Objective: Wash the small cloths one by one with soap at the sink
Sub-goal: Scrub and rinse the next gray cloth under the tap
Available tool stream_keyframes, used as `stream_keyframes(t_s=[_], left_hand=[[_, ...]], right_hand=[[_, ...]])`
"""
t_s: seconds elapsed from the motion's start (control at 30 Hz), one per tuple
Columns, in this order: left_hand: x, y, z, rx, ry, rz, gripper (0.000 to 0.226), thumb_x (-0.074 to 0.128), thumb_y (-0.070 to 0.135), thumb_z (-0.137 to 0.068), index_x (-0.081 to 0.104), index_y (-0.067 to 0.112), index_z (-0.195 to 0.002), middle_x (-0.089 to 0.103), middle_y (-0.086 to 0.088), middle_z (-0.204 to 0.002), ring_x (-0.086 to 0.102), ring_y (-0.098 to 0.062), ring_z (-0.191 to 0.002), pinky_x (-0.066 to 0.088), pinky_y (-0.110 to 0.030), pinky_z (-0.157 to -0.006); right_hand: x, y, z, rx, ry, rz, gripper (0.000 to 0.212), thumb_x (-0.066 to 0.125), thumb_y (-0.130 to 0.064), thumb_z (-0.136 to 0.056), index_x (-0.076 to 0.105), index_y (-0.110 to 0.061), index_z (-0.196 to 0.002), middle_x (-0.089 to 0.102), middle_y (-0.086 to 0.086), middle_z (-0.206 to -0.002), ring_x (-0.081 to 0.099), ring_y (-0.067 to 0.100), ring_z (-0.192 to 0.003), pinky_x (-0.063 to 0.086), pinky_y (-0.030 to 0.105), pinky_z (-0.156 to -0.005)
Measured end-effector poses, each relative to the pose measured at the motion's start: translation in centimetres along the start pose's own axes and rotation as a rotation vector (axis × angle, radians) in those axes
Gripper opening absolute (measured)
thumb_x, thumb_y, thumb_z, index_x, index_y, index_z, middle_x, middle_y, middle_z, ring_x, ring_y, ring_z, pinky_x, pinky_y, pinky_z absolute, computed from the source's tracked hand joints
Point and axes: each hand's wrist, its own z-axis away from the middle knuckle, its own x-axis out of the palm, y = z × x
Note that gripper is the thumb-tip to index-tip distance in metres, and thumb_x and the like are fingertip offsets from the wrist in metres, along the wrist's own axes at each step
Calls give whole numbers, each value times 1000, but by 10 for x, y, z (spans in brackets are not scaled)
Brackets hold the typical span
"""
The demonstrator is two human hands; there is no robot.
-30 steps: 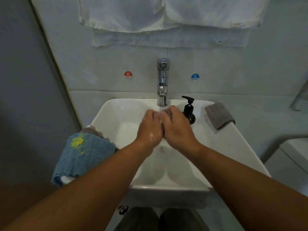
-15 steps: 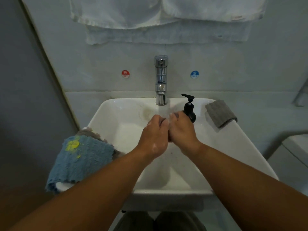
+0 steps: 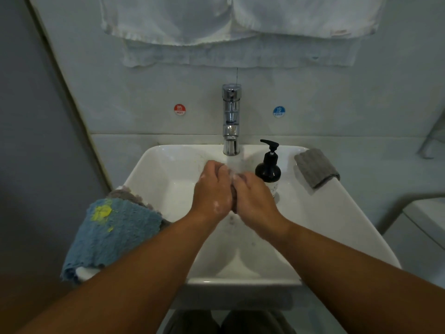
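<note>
The step in hand looks like scrubbing one small cloth [image 3: 233, 201] under the running tap [image 3: 231, 119]; to do it well, the cloth wants to sit right in the stream so the lather works through and rinses down into the sink [image 3: 337, 225], with the folds turned over so no face is missed (a tight wad cleans only its outside). The left hand [image 3: 212, 191] and right hand [image 3: 255, 201] are pressed together over the middle of the basin, both curled round the cloth, with flecks of suds on the left; the cloth itself shows only as a dark, bunched strip in the gap between them, so its colour and cleanliness cannot be told. A soap bottle [image 3: 268, 169] stands just right of the hands; a blue cloth [image 3: 113, 235] with yellow stains waits on the left rim; a folded grey cloth [image 3: 315, 167] lies at the far right corner.
</note>
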Motion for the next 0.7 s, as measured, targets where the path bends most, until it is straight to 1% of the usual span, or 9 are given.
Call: stream_keyframes(t_s=[0.1,0.17,0.27,0.3,0.4,0.5,0.6,0.67,0.7], left_hand=[[-3,-3,0,-94,-66,-11,23,39,36,-108,55,20,-102,66,-11,-99,60,-22,-77,50,-34,-62],[2,-2,9,-29,-145,-1,25,39,38,-107,56,21,-99,64,-9,-92,57,-22,-74,47,-36,-60],[6,6,18,120,-133,73,24,43,37,-107,59,23,-95,63,-4,-86,58,-22,-76,49,-41,-66],[5,9,16,137,-96,76,23,43,36,-107,59,23,-96,63,-3,-87,59,-20,-77,51,-39,-68],[-2,12,8,95,59,-47,25,36,35,-110,54,20,-105,63,-2,-95,60,-16,-84,52,-33,-74],[-2,9,12,59,8,-62,29,34,37,-109,55,17,-105,63,-6,-95,61,-24,-83,55,-43,-74],[4,8,21,154,-130,-19,25,38,36,-108,56,22,-97,61,-4,-84,60,-25,-75,54,-45,-66],[3,10,18,161,-115,-2,24,41,35,-108,57,22,-98,62,-2,-86,61,-21,-79,52,-36,-67],[2,11,14,136,-57,-21,24,40,35,-109,57,21,-102,63,-1,-90,61,-17,-82,51,-30,-68]], right_hand=[[-3,-13,7,-192,46,-91,19,45,-32,-106,57,-19,-98,62,-5,-84,63,4,-77,57,28,-71],[-8,-12,-6,-158,197,-49,19,44,-30,-107,57,-18,-100,61,-7,-84,61,0,-76,52,22,-71],[-12,-1,-16,43,205,-40,26,41,-35,-107,59,-17,-101,64,2,-92,65,18,-86,56,46,-85],[-11,-1,-10,60,153,-24,27,40,-35,-107,59,-17,-102,64,3,-93,64,19,-87,56,48,-86],[-4,-11,9,-121,75,-68,22,41,-32,-108,57,-18,-102,61,-3,-87,61,9,-80,54,28,-74],[-5,-18,5,-247,177,-69,17,45,-26,-107,56,-16,-98,59,-6,-80,60,4,-74,50,20,-65],[-13,-10,-15,-57,276,-25,23,42,-29,-107,57,-14,-102,60,-2,-86,61,12,-83,50,33,-76],[-12,-5,-11,26,191,-27,27,39,-33,-108,58,-13,-104,63,3,-92,64,21,-89,54,43,-83],[-9,-6,-4,4,132,-33,28,38,-34,-108,58,-14,-105,64,2,-93,64,19,-88,56,41,-82]])
